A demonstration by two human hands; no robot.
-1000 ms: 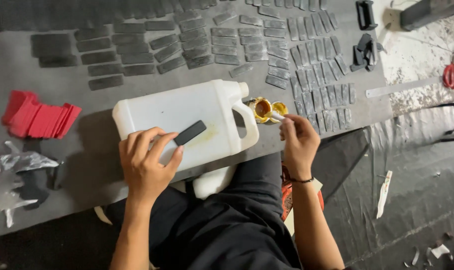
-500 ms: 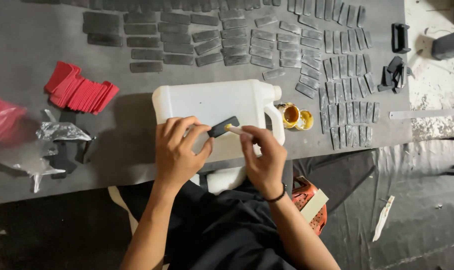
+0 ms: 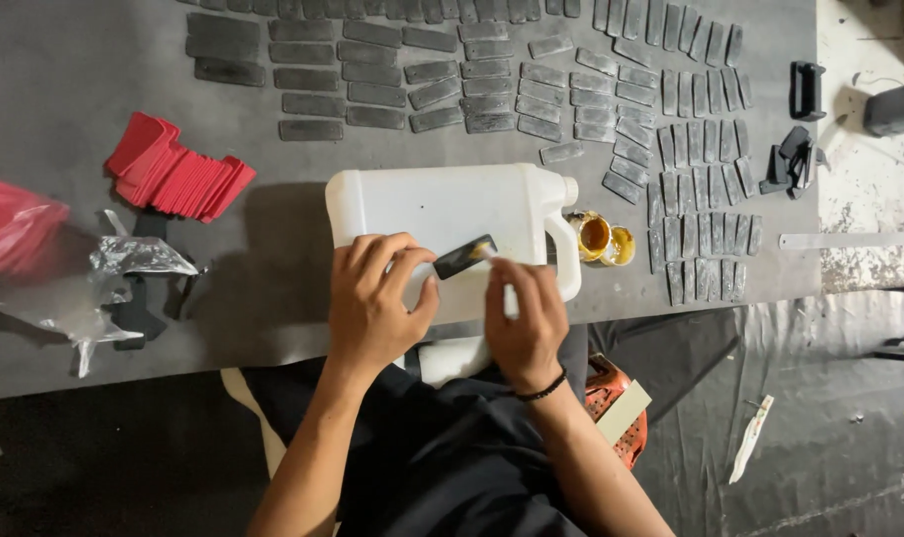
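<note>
Nearest the camera, the person's dark-clothed lap fills the lower middle, with a red and pale object (image 3: 616, 413) lying just beside the right forearm. Above it the two hands meet over a white plastic jug (image 3: 442, 214) that lies on its side at the near edge of the grey worktop (image 3: 64, 129). The left hand (image 3: 372, 303) rests on the jug with its fingers bent, pinching a small dark strip (image 3: 464, 257) by its near end against the jug's flat side. The right hand (image 3: 524, 320) is closed around a thin pale brush (image 3: 502, 283), its tip touching the far end of the strip. Just right of the jug's handle stands a small open tin (image 3: 593, 237) of amber liquid, with its yellow lid (image 3: 621, 246) touching it. To the left, crumpled clear plastic (image 3: 124, 261) lies beside a red bag (image 3: 14, 229), and a fanned stack of red pieces (image 3: 179, 174) sits a little farther back. Across the far part of the worktop, many dark strips (image 3: 452, 75) are laid out in rows, and more stand in columns to the right (image 3: 701, 189). Beyond the worktop's right edge lie black clips (image 3: 790, 159).
</note>
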